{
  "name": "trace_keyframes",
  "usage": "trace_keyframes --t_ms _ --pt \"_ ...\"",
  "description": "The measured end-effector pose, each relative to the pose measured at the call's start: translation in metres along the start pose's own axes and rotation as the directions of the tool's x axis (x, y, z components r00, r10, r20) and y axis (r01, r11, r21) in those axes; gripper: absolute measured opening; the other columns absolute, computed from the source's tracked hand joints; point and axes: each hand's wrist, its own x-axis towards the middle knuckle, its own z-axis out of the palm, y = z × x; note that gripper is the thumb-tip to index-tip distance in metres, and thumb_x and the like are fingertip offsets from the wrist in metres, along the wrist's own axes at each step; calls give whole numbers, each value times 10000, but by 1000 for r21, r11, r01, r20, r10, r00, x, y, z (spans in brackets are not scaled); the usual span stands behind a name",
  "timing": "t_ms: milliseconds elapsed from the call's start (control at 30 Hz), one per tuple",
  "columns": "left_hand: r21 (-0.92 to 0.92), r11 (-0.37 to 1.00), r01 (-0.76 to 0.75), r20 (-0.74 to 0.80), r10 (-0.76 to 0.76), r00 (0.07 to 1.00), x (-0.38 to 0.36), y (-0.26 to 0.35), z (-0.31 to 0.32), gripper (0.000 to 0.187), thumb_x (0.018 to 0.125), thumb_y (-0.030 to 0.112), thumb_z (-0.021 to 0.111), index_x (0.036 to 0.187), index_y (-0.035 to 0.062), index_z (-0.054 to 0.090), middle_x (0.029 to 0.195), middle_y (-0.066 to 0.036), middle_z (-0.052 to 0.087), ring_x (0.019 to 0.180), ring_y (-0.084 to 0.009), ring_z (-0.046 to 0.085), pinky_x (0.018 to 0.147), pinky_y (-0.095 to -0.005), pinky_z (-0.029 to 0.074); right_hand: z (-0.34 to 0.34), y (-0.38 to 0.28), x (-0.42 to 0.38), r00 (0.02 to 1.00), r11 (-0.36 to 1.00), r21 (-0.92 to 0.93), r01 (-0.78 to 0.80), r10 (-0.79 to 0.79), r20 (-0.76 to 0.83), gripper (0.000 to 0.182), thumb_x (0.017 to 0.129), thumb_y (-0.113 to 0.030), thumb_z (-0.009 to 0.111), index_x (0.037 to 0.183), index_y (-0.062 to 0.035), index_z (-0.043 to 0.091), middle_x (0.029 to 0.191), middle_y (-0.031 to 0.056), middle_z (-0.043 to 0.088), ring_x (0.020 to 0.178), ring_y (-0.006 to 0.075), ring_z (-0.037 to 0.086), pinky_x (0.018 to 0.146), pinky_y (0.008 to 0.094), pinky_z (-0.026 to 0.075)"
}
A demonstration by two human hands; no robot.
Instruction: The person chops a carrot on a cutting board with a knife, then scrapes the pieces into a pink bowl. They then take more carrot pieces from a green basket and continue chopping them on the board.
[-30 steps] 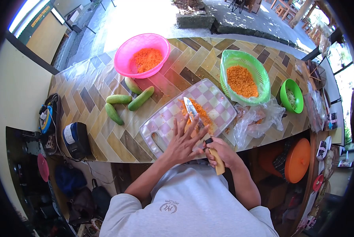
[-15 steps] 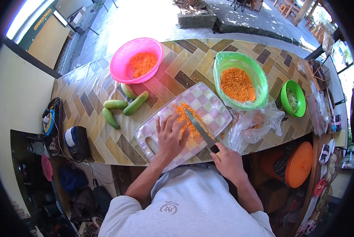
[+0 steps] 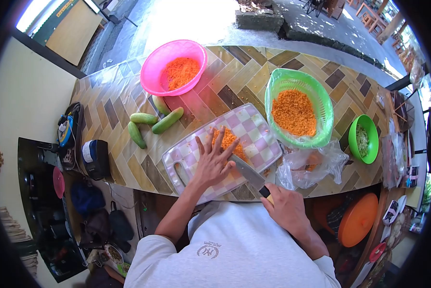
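My right hand [image 3: 283, 205] is closed around the handle of a kitchen knife [image 3: 250, 174], whose blade points up and left over the cutting board. Fingers spread, my left hand [image 3: 212, 162] lies over the left side of a pile of chopped orange food [image 3: 231, 143], close to the knife tip. The pile sits on a pink-and-white checkered cutting board [image 3: 252, 123]. Whether my left fingertips press the pile or the board is hard to tell. Part of the pile is hidden under that hand.
Beyond the board stand a pink bowl [image 3: 153, 62] and a plastic-lined green basket [image 3: 325, 108], both holding orange bits. Several cucumbers [image 3: 168, 120] lie left. A small green bowl [image 3: 354, 139] with pale shreds stands right, near a crumpled plastic bag [image 3: 316, 168]. A dark box [image 3: 96, 160] is at the left edge.
The orange pile is gathered into a smaller heap. My left hand has lowered and spread over it, while the knife has drawn down toward me. The whole view has shifted slightly.
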Motion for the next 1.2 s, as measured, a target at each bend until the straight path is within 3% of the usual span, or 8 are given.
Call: trace_keyframes --t_ms 133,233,433,533,733,867,967,1200 --pt "46 993 113 -97 -108 989 9 -6 -3 573 1012 542 278 1430 236 522 1607 -135 220 1497 -363 118 1144 -630 -111 -7 30 -7 999 986 161 31 -36 26 411 897 -292 662 1203 -53 527 777 171 668 740 370 673 677 469 521" --pt "26 987 160 -280 -147 949 13 -3 -5 382 1002 401 471 1252 196 673 1414 -98 497 1358 -306 400 1173 -608 46 -28 32 -2 979 904 412 -119 36 203 390 916 -272 643 1200 -37 518 767 194 661 740 387 668 667 473 506" --pt "-49 983 177 -385 -182 905 15 -3 2 176 841 149 727 1017 155 734 919 -1 637 953 -197 600 1094 -469 297 21 55 16 993 806 581 -111 70 93 321 954 -182 578 1227 -37 492 722 162 658 635 312 646 636 400 503" --pt "-9 979 202 -343 -193 919 11 -2 -2 214 845 119 711 1051 175 728 979 -13 638 995 -205 591 1092 -465 302 35 57 30 997 862 503 -69 83 -4 300 975 -186 534 1220 -18 487 861 249 669 812 454 651 710 518 498" --pt "36 971 238 -340 -212 916 8 -12 -13 403 950 177 562 1348 111 568 1379 -131 516 1303 -307 469 1170 -522 205 42 50 40 994 918 384 99 -75 -78 269 976 -152 521 1211 -24 488 823 278 642 798 486 623 687 534 482" --pt "29 980 196 -141 -190 972 21 -30 -6 614 1031 371 366 1475 -51 331 1567 -204 289 1481 -335 218 1205 -504 130 34 53 49 990 917 383 114 -73 -119 273 978 -169 518 1213 -33 490 858 271 653 823 476 632 701 537 486" --pt "29 994 101 -18 -101 995 24 -23 0 610 1031 370 374 1470 -52 338 1560 -200 304 1474 -337 233 1214 -470 132 34 58 67 992 933 345 98 -62 -114 288 986 -199 506 1221 -35 484 907 263 666 843 466 642 723 535 504" --pt "-261 965 24 -131 -60 990 -6 7 -6 529 1019 326 430 1429 -7 426 1476 -208 422 1351 -371 424 1117 -433 363 27 57 74 988 915 374 153 -153 -30 288 984 -203 511 1218 -37 493 853 273 660 818 474 640 715 543 498"
